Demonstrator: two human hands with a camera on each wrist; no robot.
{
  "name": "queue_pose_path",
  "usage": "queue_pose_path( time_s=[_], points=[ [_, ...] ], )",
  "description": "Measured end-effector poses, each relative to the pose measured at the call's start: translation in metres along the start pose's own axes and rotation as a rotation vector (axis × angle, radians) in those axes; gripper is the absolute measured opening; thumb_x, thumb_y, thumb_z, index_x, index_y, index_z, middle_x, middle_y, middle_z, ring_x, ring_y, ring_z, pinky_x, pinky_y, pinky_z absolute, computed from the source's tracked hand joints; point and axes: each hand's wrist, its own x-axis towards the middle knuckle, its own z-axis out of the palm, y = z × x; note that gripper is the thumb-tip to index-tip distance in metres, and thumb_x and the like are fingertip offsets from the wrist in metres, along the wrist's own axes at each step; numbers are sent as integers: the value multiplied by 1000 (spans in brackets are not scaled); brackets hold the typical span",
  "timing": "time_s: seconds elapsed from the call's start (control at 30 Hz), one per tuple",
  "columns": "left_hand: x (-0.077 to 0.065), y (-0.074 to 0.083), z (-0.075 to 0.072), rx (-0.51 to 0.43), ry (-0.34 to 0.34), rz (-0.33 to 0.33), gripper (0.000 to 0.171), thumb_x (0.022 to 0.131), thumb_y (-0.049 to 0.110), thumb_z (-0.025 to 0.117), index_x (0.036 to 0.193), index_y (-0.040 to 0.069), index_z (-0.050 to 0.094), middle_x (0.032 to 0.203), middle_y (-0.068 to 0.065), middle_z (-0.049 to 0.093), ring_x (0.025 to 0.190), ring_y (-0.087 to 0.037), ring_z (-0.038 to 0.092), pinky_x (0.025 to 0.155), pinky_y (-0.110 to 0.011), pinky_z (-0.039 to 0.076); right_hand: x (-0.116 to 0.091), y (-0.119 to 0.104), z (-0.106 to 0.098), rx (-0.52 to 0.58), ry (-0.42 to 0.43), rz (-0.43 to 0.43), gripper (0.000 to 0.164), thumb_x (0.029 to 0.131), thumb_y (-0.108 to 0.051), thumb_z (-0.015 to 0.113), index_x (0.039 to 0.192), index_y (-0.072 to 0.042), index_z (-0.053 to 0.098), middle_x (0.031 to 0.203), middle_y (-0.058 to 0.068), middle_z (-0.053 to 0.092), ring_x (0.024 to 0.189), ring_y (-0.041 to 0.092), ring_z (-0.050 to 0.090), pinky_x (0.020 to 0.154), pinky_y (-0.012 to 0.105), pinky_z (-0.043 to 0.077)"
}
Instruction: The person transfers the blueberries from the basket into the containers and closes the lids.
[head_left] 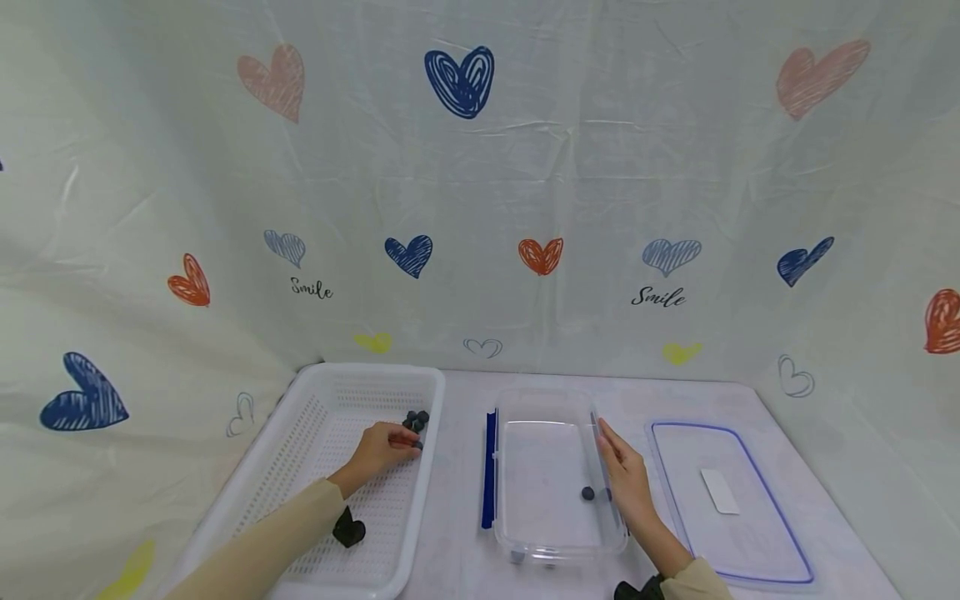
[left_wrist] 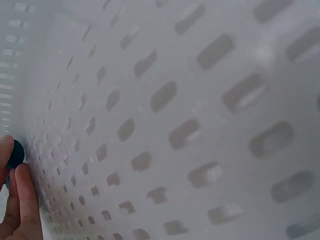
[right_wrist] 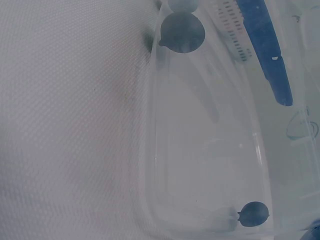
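Note:
My left hand (head_left: 384,448) reaches into a white perforated basket (head_left: 433,467) and pinches a blueberry (left_wrist: 16,154) between thumb and fingers, close to the side wall. Several more blueberries (head_left: 415,419) lie just beyond its fingertips. On the right, my right hand (head_left: 628,479) rests against the outer right side of a clear plastic box (head_left: 547,425), its fingers fairly straight along the rim. Inside the box sits a dark blueberry (head_left: 588,493). The right wrist view shows dark round berries (right_wrist: 254,214) through the clear plastic, but not the right hand.
A clear lid (head_left: 727,500) with a blue rim and a white label lies to the right of the box. The box's blue side clip (head_left: 489,471) sticks out toward the basket. Behind the white table (head_left: 465,500) hangs a heart-printed curtain (head_left: 480,183).

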Motion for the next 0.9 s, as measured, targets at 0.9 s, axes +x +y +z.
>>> queue_pose_path(
  time_s=[0.9],
  points=[
    [2,19,-37,62,12,143,19,74,16,77,88,3,73,80,-1,69,71,-10,62,63,-28,51,-2,-4,-1,-19,-4,14,45,98,-28,45,137,-6,42,138,12,42,127,27,37,100,42,34]
  ],
)
